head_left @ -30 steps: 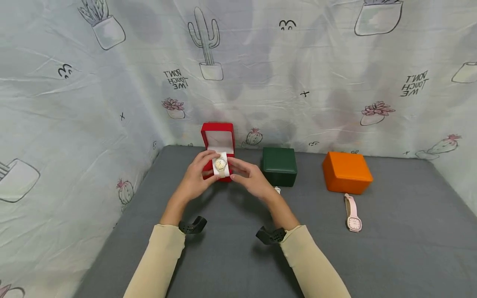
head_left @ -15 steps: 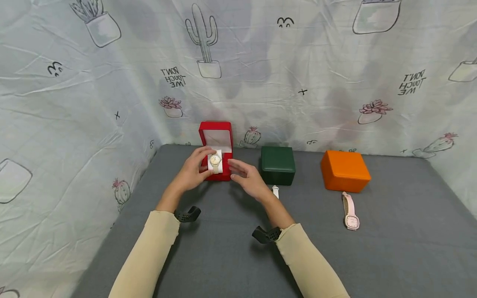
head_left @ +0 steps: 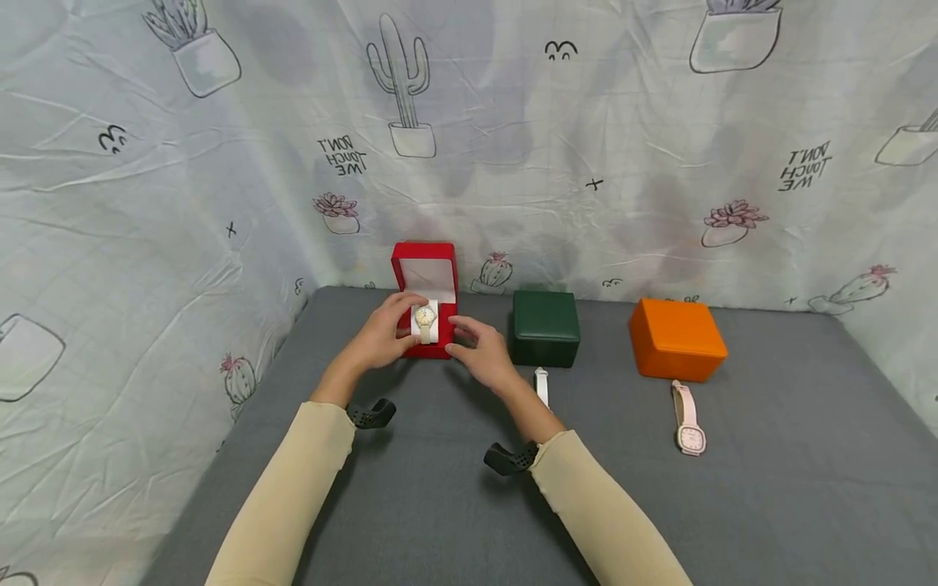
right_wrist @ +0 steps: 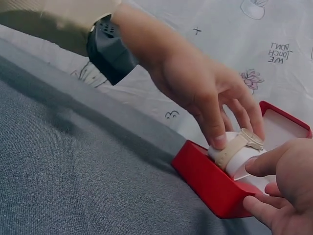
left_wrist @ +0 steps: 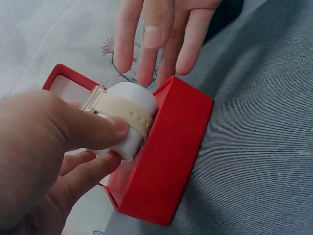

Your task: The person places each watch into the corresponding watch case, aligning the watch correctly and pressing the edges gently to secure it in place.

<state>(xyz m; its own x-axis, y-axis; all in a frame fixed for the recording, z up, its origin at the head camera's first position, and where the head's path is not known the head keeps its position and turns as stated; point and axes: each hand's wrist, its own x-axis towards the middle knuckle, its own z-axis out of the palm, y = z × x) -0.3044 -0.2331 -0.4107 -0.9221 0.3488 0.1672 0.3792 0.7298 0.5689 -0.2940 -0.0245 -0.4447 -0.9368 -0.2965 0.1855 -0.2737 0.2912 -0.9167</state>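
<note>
Pinching 1 smooth white rounded cushion (left_wrist: 137,94), encircled by a cream-strapped round watch (head_left: 425,316), with left hand (head_left: 379,334) at the mouth of a lid-raised rectangular red box (left_wrist: 168,152); gripped sideways, presumably to avoid covering the watch. Holding right hand (head_left: 481,354) loosely spread nearby, contact unclear, probably for steadying.

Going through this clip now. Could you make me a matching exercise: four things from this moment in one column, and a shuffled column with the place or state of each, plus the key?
Things
1. red box
2. green box
3. pink watch
4. cream watch

Places and states
A. on the grey cloth, just in front of the orange box
B. round a white cushion, in the left hand's grip
C. lid standing open
D. closed, between two other boxes

Right pairs: 1-C, 2-D, 3-A, 4-B
</note>
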